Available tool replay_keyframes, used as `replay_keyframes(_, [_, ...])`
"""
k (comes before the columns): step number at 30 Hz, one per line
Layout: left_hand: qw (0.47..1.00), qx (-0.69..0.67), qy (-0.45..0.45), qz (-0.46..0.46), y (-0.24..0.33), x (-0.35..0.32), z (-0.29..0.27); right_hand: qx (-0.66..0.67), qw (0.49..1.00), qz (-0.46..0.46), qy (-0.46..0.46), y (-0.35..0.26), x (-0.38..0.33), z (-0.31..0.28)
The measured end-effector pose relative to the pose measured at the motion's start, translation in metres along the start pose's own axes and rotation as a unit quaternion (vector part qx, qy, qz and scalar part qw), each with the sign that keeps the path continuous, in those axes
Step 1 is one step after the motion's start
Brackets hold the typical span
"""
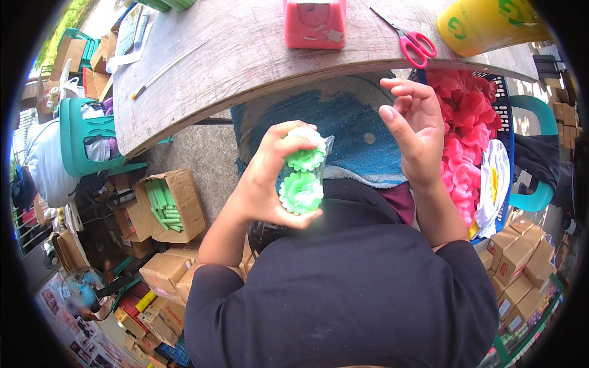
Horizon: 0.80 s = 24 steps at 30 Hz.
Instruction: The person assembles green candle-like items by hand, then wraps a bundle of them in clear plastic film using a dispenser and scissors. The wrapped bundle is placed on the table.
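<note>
My left hand is wrapped round a clear plastic pack of light green ruffled flowers, held over my lap. Two of the flowers show, one above the other, with my fingers over the upper one and my thumb under the lower. A flap of clear film sticks out at the pack's upper right. My right hand is raised to the right of the pack, apart from it, with its fingers loosely curled and spread and nothing between them.
Ahead is a worn table bearing pink-handled scissors, a pink container, a yellow tub and a thin stick. A blue basket of red-pink petals stands close right. A carton of green sticks sits left.
</note>
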<state>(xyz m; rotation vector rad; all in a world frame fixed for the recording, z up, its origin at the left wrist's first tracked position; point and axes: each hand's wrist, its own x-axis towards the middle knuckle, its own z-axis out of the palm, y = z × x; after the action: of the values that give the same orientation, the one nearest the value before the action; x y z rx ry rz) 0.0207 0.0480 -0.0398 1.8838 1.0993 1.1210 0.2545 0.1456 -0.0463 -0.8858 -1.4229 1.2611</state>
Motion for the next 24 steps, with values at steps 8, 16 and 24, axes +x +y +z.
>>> replay_keyframes(8, [0.999, -0.034, 0.026, 0.026, 0.001, -0.001, -0.006, 0.193, 0.886, 0.27, -0.325, 0.02, -0.008, 0.034])
replay_keyframes(16, [0.994, -0.078, 0.063, 0.036, -0.006, -0.008, 0.001, -0.211, 0.954, -0.213, 0.006, -0.027, 0.113, 0.032])
replay_keyframes(24, [0.999, -0.021, 0.026, 0.031, 0.006, -0.002, -0.002, 0.009, 0.998, -0.042, 0.039, -0.03, 0.151, 0.093])
